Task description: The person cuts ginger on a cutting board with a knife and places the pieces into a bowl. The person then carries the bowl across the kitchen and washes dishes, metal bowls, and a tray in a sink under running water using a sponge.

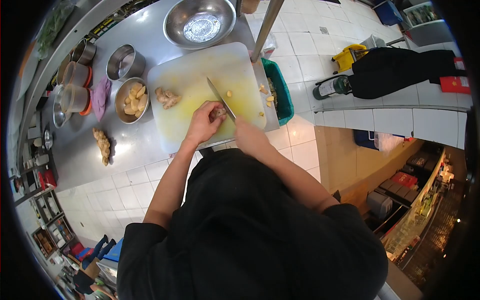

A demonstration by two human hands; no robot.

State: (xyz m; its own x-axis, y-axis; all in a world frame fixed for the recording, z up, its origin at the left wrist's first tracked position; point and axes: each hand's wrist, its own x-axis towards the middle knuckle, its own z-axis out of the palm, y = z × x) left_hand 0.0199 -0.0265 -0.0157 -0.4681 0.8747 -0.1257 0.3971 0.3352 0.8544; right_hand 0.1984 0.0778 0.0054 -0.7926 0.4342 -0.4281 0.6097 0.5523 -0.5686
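Note:
My left hand (203, 123) is closed round a piece of ginger (217, 114) on the white cutting board (170, 130). In my right hand (250, 136) is a knife (220, 96), its blade lying beside the ginger and pointing away from me. The right hand is slightly blurred and its fingers hide the handle. An unpeeled ginger root (167, 98) rests on the board's left part. Small yellowish scraps (229, 93) lie right of the blade. Left of the board, a metal bowl (118, 102) holds several peeled pieces (134, 106).
Another ginger root (101, 146) lies on the steel table (75, 152), near a purple cloth (101, 99). A large metal bowl (167, 25) and a metal pot (125, 62) stand behind. A green-lined bin (285, 102) is at the table's right edge, beside a metal post (266, 30).

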